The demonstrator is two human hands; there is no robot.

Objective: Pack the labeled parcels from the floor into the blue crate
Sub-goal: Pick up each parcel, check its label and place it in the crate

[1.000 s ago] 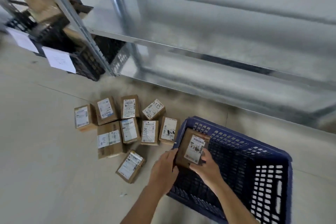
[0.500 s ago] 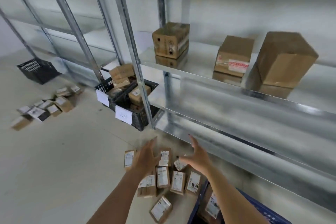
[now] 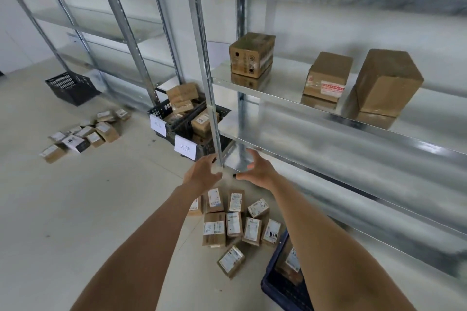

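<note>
Left of centre, the left hand [image 3: 202, 171] hangs empty, fingers loosely spread; a second ago it steadied a parcel at the crate. Below it, in the lower middle of the frame, the labeled parcels [image 3: 235, 225] lie clustered on the floor. The right hand [image 3: 255, 169] is empty too, fingers spread and slightly curved. At lower right, the blue crate [image 3: 280, 285] now holds that released parcel [image 3: 293, 259]. One is packed; the next pick seems due.
</note>
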